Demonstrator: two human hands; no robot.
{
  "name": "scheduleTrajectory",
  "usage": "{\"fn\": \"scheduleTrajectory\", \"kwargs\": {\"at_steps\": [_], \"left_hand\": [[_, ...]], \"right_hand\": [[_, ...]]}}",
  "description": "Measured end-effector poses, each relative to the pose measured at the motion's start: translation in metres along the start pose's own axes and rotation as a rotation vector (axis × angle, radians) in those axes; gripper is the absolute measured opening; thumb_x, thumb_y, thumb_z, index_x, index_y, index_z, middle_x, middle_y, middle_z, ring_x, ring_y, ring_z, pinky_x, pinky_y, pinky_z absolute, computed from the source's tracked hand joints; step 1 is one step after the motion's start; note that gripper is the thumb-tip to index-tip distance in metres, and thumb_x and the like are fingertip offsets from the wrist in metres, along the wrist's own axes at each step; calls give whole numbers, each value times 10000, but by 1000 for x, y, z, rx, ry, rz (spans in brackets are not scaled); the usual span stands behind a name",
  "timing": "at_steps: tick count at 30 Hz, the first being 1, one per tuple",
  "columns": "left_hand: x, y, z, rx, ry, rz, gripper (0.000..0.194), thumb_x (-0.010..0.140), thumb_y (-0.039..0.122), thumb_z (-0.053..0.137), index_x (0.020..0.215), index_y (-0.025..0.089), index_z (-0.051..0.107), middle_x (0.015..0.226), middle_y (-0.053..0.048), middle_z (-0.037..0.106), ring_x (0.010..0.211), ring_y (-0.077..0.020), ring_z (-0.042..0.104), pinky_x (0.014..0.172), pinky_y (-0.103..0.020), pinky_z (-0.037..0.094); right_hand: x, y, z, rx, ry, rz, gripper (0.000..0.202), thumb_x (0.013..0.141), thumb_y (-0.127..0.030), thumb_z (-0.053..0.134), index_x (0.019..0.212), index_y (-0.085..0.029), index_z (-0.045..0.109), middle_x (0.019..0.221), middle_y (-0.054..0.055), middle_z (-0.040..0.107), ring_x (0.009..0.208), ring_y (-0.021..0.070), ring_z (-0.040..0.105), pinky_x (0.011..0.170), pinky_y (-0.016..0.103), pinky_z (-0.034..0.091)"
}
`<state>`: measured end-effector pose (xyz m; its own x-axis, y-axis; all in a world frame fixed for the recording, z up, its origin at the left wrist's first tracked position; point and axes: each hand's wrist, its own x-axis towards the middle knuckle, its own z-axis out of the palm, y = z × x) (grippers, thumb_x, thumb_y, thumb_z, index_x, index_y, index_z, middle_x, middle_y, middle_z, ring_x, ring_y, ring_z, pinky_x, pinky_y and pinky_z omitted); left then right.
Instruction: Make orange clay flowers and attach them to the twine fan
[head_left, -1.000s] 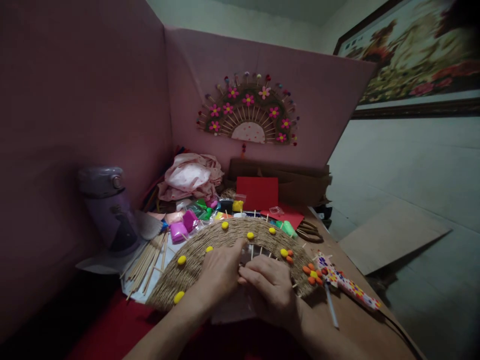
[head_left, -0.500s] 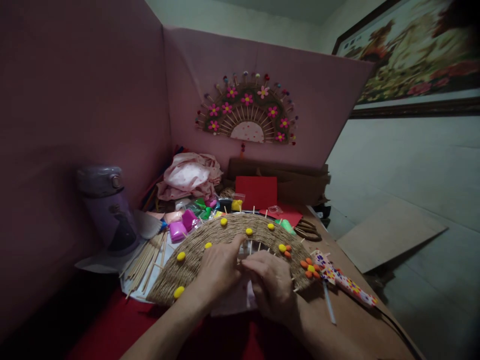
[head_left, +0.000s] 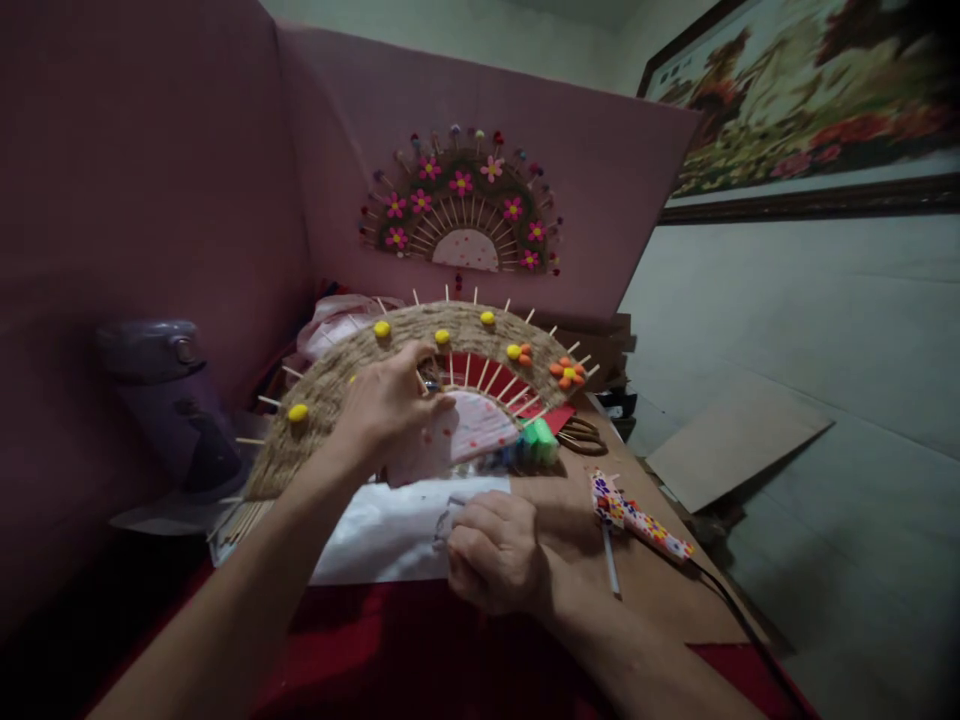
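Note:
A fan-shaped craft piece (head_left: 411, 325), wound with brown twine over thin sticks, is lifted and tilted above the table. My left hand (head_left: 386, 405) grips it near its inner arch, thumb and fingers closed over the sticks. Yellow dots dot the twine band; an orange-petalled flower (head_left: 568, 374) is at its right end. White dotted fabric (head_left: 484, 425) fills the small inner half-circle. Lower down, my right hand (head_left: 495, 550) is closed, apart from the fan, over a white sheet (head_left: 375, 530). Whatever its fingers hold, if anything, is hidden.
A flower-patterned glue gun (head_left: 641, 525) with a cord lies at right. Green packets (head_left: 538, 440) sit behind the fan. A lidded bottle (head_left: 176, 410) stands at left. A finished flowered fan (head_left: 461, 205) hangs on the pink panel (head_left: 600, 200).
My left hand has raised the fan up and away, showing the white sheet beneath. My right hand has let go of the fan's middle and come down nearer. The view has shifted slightly.

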<state>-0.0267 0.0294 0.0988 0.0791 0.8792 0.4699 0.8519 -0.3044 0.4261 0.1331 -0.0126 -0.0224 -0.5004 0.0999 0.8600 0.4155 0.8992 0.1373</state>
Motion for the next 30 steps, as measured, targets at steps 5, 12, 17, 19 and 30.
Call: {"fn": "scheduleTrajectory", "kwargs": {"at_steps": [5, 12, 17, 19, 30], "left_hand": [[32, 16, -30, 27, 129, -2, 560, 680, 382, 696, 1192, 212, 546, 893, -33, 671, 894, -219, 606, 772, -318, 415], [44, 13, -28, 36, 106, 13, 556, 666, 393, 703, 1173, 219, 552, 920, -32, 670, 899, -215, 599, 783, -316, 411], [41, 4, -18, 27, 76, -8, 536, 659, 414, 694, 1146, 226, 569, 852, -25, 671, 836, -210, 607, 731, -305, 410], [44, 2, -20, 26, 93, -14, 526, 645, 423, 699, 1123, 238, 584, 851, -25, 673, 839, -219, 607, 720, -305, 410], [73, 14, -39, 78, 175, 49, 596, 586, 402, 750, 1138, 236, 601, 951, -52, 672, 920, -254, 582, 769, -337, 416]], "right_hand": [[-4, 15, 8, -133, -133, 88, 231, 856, -232, 499, 629, -186, 502, 549, -3, 542, 533, 121, 489, 532, 264, 350], [-13, 32, 14, -340, -182, 367, 156, 874, -232, 464, 803, -159, 582, 709, 56, 620, 627, 141, 552, 558, 248, 348], [-9, 50, 6, -707, -306, 646, 242, 906, -251, 409, 830, -127, 602, 816, 114, 625, 717, 185, 554, 586, 269, 361], [-4, 60, -2, -859, -390, 782, 252, 915, -220, 379, 992, -109, 591, 983, 165, 608, 864, 243, 552, 622, 295, 386], [-11, 82, -14, -755, -752, 1107, 665, 790, -606, 518, 1311, -204, 419, 1082, 192, 575, 952, 310, 603, 726, 365, 457]]}}
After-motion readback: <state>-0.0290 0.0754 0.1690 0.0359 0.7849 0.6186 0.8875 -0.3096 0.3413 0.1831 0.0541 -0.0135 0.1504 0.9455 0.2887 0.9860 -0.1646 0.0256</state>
